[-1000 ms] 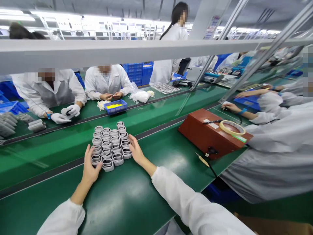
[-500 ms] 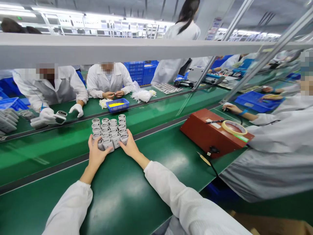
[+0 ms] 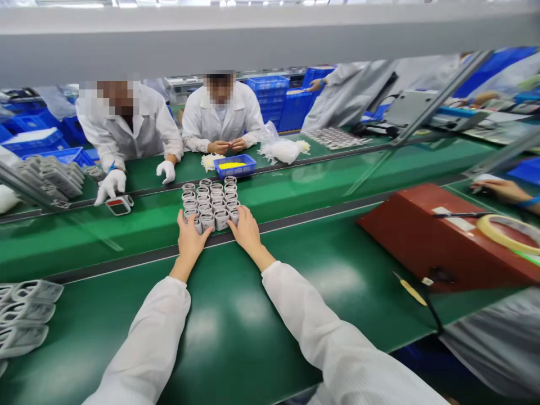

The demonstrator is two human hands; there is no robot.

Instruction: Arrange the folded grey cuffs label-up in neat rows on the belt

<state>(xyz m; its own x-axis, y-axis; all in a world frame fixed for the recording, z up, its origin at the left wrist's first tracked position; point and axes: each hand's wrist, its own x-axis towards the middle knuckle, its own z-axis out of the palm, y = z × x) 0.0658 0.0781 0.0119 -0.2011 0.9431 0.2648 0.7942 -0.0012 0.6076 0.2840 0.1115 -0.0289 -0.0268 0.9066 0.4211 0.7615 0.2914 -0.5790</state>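
Orientation: my block of grey rolled cuffs point(image 3: 211, 201) stands with its coiled openings up; its columns run away from me, across the green conveyor belt point(image 3: 304, 188). Each oval opening is longer left to right, roughly along the belt.

Position: block on the near part of the belt. My left hand point(image 3: 190, 242) is curled around the near-left corner, thumb on the front; my right hand point(image 3: 248, 229) grips the near-right corner likewise.

Change since the previous frame: block further onto the belt. View swung left, bringing in more grey cuffs point(image 3: 34, 312) on the near surface point(image 3: 236, 320), left of the block and on my side of the belt.

Counts: block, 4 columns, roughly 19 cuffs, the near corners partly covered by fingers. Side group, at least 3, cut off by the frame. Beyond the belt: 1 blue tray point(image 3: 238, 171) of yellow pieces, 2 co-workers facing me. Near side of the belt, right: 1 red-brown box point(image 3: 413, 225), 1 tape roll point(image 3: 488, 228) on it, 1 yellow-handled tool point(image 3: 412, 292).
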